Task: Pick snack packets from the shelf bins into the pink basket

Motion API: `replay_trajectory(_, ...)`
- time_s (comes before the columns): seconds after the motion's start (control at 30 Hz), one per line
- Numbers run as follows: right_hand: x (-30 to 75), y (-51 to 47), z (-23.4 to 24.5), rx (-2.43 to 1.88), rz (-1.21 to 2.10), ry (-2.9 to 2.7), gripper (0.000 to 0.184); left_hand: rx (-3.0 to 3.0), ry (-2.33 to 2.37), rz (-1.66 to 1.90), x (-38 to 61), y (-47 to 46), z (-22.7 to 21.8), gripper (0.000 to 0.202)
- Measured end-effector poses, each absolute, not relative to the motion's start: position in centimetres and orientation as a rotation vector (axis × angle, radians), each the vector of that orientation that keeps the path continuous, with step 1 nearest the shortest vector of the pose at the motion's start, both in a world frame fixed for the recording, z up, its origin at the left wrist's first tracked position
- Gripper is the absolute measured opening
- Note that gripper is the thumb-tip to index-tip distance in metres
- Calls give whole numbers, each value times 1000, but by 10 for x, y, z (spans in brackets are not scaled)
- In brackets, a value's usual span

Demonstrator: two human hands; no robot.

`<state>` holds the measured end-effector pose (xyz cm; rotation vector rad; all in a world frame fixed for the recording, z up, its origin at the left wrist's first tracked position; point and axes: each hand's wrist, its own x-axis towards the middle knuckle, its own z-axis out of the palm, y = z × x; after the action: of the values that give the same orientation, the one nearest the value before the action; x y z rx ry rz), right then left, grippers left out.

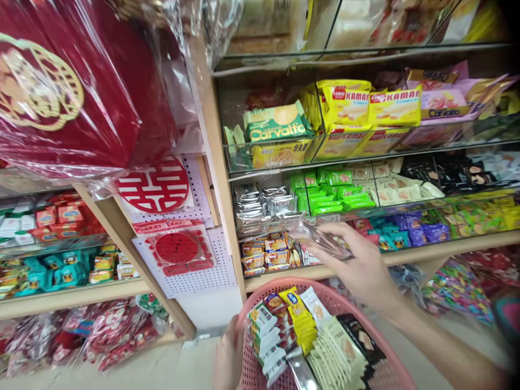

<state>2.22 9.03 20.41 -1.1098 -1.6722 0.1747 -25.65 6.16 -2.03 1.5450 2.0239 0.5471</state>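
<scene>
My left hand (229, 352) is closed on the left rim of a pink plastic basket (396, 355). Inside the basket are white-and-green packets (265, 341), yellow packets (301, 325), pale cream packets (339, 352), black packets (361, 338) and a silver packet (303, 372). Above the basket's far rim, my right hand (357, 265) grips shiny silvery snack packets (317, 238) between thumb and fingers; blur hides their exact number. It is in front of the lower shelf bins, near silver packets (264, 203) and orange-and-white packets (270, 252).
Glass-fronted shelves (276, 174) hold yellow Kaman packs (374, 105), a green Carvalfo pack (280, 122) and bright green packets (333, 192). A large red plastic-wrapped box (101, 86) juts in at upper left. Red paper decorations (176, 249) hang on a perforated panel.
</scene>
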Motion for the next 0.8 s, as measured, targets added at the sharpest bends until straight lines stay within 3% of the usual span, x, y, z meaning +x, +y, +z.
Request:
replay_trajectory(0.2, 5, 1, 70, -1397, 1316, -873, 44, 1576, 1988, 549, -253, 59, -8, 46)
replay_trajectory(0.37, -28, -43, -18, -1461, 1786, -231, 37, 1588, 1998, 563, -254, 59, -12, 47)
replay_trajectory(0.8, -43, -20, -64, -1385, 1680, -64, 37, 1587, 1965, 631, -254, 59, -13, 49)
